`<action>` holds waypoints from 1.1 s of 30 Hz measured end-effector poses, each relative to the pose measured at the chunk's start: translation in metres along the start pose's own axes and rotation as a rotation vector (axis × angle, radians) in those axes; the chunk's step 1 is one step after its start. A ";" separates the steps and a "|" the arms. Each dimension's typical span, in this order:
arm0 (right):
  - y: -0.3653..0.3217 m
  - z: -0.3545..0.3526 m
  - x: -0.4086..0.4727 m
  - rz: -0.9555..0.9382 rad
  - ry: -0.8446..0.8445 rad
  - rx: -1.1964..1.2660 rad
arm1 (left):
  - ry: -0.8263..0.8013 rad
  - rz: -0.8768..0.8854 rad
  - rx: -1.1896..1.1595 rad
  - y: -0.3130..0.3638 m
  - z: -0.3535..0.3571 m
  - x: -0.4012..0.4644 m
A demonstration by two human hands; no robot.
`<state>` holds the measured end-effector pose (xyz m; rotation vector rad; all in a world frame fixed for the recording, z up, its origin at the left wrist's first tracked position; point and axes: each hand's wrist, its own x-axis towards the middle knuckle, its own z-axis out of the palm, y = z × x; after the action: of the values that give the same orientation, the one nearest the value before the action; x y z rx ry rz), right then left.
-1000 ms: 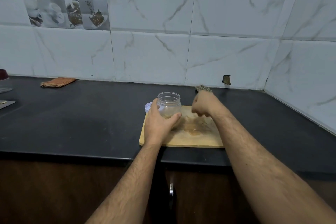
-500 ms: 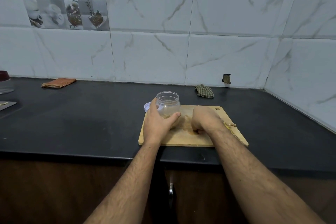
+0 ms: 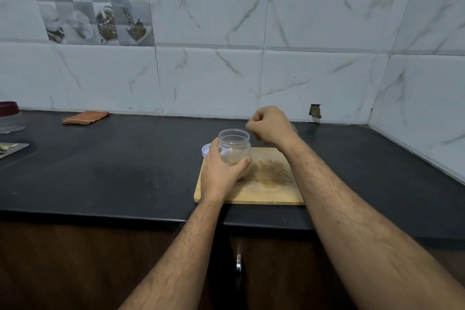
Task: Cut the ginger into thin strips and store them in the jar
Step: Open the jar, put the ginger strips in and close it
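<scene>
Ginger: cut strips [image 3: 270,173] lie in a loose pale-brown heap on the cutting board [image 3: 251,196], just right of the jar; a few pieces appear to sit at the jar bottom, hard to tell through the plastic.
Jar: clear, open mouth [image 3: 234,145], upright on the board's left rear part; lid [image 3: 205,150] sits behind-left of it on the counter [image 3: 125,171].
Left hand: [image 3: 221,173] wraps the jar's lower body from the near-left side, thumb across the front, steadying it.
Right hand: [image 3: 270,124] raised above and just right of the jar mouth, fingers bunched into a loose fist, tips pointing down-left toward the opening. Whether ginger is pinched inside: can't tell, fingers hide it.
Stage (my read): transfer phase, cutting looks done; no knife visible on the board.
Key relation: heap is right of the jar and directly below/near-side of the right forearm, so the right hand is the closer one; left is committed to the jar. Heap spreads roughly left-right along the board, no single long axis to grab by.
Next move needs: right hand centred over the mouth before release, then down-right to the heap for another pinch.
Risk: mouth is narrow, thin strips can stick to fingers or drop on the rim or board.
Other: folded orange cloth [image 3: 85,117] far left at the wall, well apart from the work.
</scene>
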<state>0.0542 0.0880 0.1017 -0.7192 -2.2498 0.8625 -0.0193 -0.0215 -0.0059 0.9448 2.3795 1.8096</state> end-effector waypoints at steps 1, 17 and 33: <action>-0.006 0.003 0.003 -0.022 -0.018 -0.018 | 0.001 0.001 0.000 0.000 0.000 0.000; 0.014 0.019 0.015 0.009 0.061 0.116 | 0.038 -0.025 -0.086 -0.007 -0.023 0.019; 0.039 0.120 0.020 -0.085 -0.221 -0.571 | 0.179 -0.129 -0.121 -0.056 -0.081 0.041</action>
<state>-0.0331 0.0797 0.0085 -0.7948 -2.7390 0.2554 -0.1071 -0.0821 -0.0135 0.6279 2.3311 2.0391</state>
